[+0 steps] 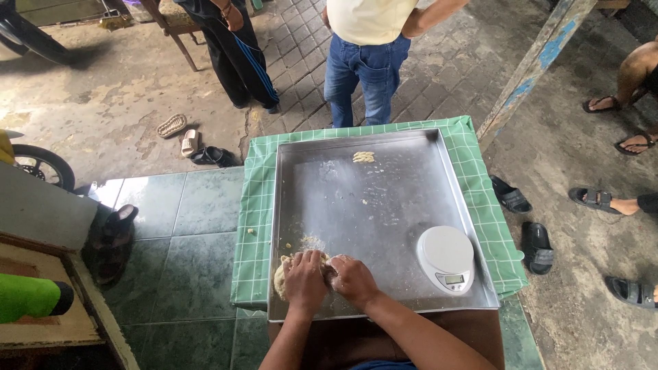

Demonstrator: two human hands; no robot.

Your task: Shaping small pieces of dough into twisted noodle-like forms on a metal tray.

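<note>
Outdoors, on a floor of dark green tiles meeting grey paving, a small table carries a green-and-white checked cloth (255, 205) and a large square tray of bright sheet metal (373, 205). Both hands work at the near left corner of the tray. The left hand (304, 279) lies with fingers curled and together, pressed down on a pale lump of dough (279, 277). The right hand (351, 277) sits just beside it, fingers bent and closed; whether it grips part of the same lump cannot be told, since the knuckles hide it.

Progress, as judged: the dough is one rough mass, apparently in kneading. A small pale shaped piece (363, 157) rests at the far edge of the tray, well apart from the lump, and loose crumbs (312, 242) lie just beyond the hands. A round white digital kitchen scale (446, 258) stands at the near right with nothing on its platform. Most of the tray remains bare metal.

Several people stand or sit around the table.
</note>
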